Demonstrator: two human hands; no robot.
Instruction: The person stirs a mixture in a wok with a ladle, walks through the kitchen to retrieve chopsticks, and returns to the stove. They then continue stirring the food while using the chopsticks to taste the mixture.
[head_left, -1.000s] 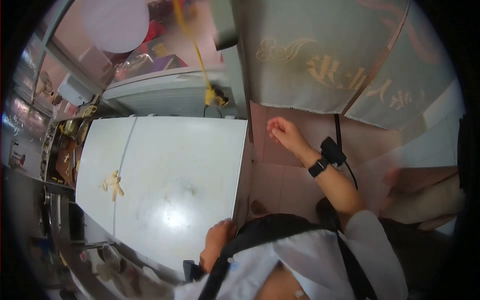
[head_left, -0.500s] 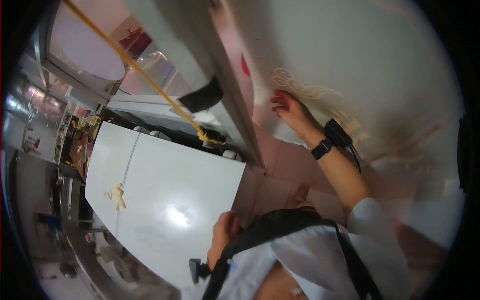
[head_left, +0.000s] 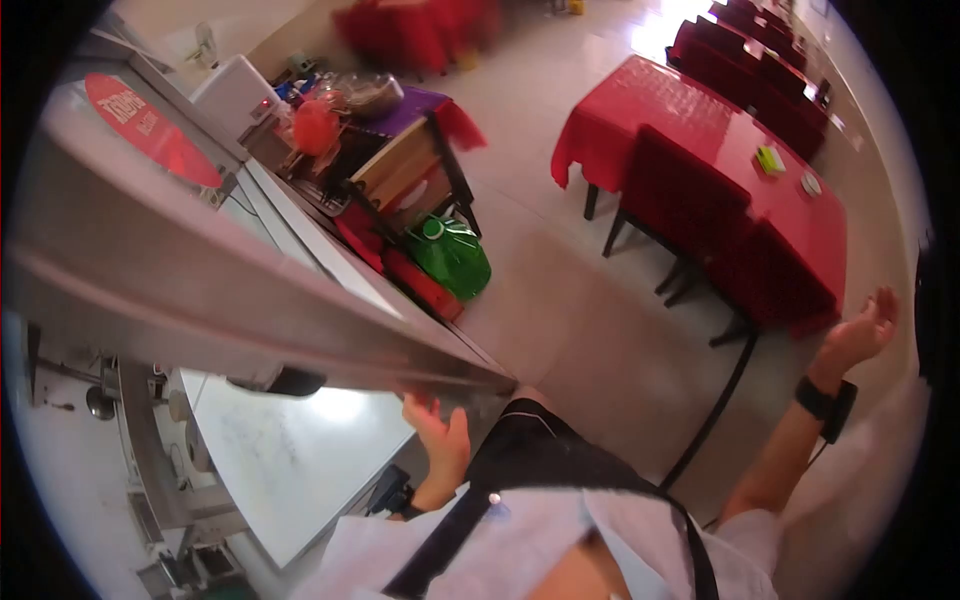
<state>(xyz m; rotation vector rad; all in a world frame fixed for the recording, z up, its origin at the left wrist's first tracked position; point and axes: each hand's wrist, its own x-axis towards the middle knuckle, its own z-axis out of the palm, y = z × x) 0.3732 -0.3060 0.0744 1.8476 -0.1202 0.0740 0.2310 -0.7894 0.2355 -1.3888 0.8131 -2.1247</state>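
Note:
My left hand [head_left: 440, 442] is raised low in the middle of the view, fingers apart and empty. Its fingertips come right up to the lower edge of a metal door frame [head_left: 330, 318] and overlap the white worktop [head_left: 290, 450] behind. My right hand [head_left: 862, 332] is stretched out to the far right, holding nothing, with its fingers extended. It appears beside the corner of a table with a red cloth [head_left: 690, 110]. A dark band with a small box sits on my right wrist.
Dark red chairs [head_left: 690, 185] line the table. A green jug [head_left: 450, 258] stands on the floor near a wooden chair [head_left: 400, 180] and a cluttered side table. A dark cable [head_left: 715, 405] crosses the tiled floor. Kitchen shelving [head_left: 150, 450] lies at the left.
The view has swung from the kitchen side to a dining room. The pale patterned panel near my right hand is out of sight. My right hand now reaches farther right; my left fingers have spread.

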